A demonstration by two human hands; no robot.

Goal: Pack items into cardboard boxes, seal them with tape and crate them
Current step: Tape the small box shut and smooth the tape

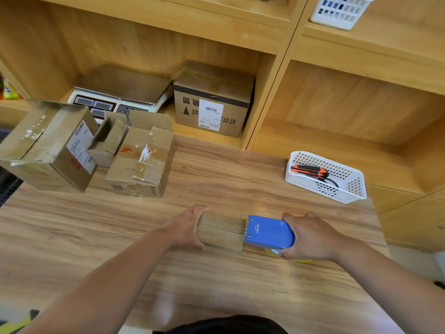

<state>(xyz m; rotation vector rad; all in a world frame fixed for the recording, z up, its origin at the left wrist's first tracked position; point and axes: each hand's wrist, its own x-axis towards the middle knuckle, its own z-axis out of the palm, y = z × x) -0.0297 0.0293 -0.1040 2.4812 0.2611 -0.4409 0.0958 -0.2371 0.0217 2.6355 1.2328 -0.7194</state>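
Left hand (pixel 185 227) clasps our small cardboard box (pixel 220 231), right hand (pixel 310 237) grips the tape dispenser (pixel 267 231); sealing seems underway, crating left.

A: How is the light?
B: Bright, warm, even, from above; soft shadows fill the shelf (pixel 149 47) recesses.
A: Is it sharp?
B: Slightly soft throughout. Wide-angle distortion bends the table (pixel 228 179) edges; pale glare near the bottom.

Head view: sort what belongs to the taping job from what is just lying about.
In use: small box, held by the left hand; blue tape dispenser, gripped by the right hand.
Lying about: utility knife in white basket, scale, shelf box, boxes at left.
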